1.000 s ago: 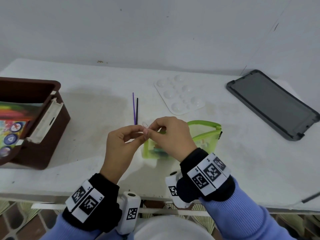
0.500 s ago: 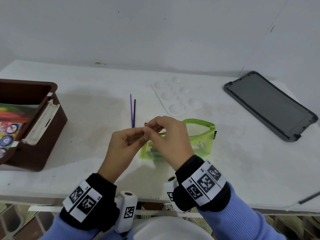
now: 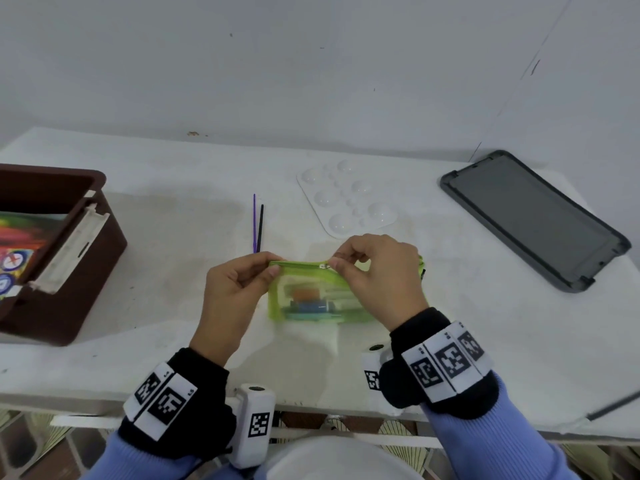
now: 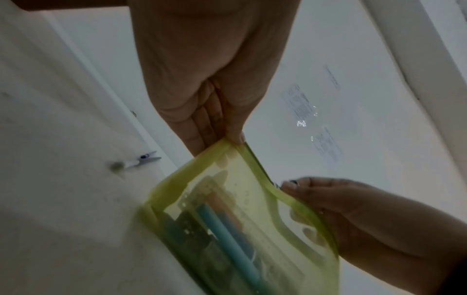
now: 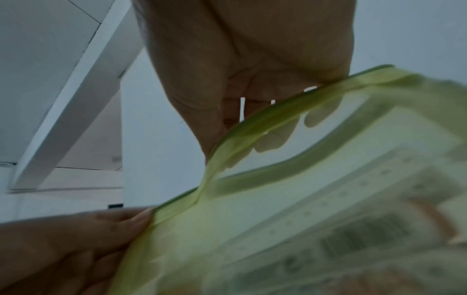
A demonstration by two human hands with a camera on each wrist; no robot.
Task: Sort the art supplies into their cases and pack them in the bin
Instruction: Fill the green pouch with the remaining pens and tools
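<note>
A see-through green zip pouch (image 3: 313, 296) with coloured supplies inside is held up just above the white table (image 3: 173, 271). My left hand (image 3: 239, 285) pinches its top left corner (image 4: 227, 145). At the zip line near the middle of the top edge, my right hand (image 3: 374, 271) pinches the slider. In the right wrist view the pouch (image 5: 303, 199) fills the lower right, its top edge partly parted. A purple and a black thin brush (image 3: 257, 223) lie on the table beyond my left hand. The brown bin (image 3: 79, 271) at the left holds a colourful box.
A white paint palette (image 3: 349, 199) lies face down behind the pouch. A dark grey lid (image 3: 533, 220) lies at the far right of the table. A white flat case (image 3: 74, 244) leans inside the bin's right wall. The table's front edge runs just under my wrists.
Both hands were pinched together at the pouch's left corner. Now the right hand has drawn to the right along the top edge and the pouch stands raised toward me.
</note>
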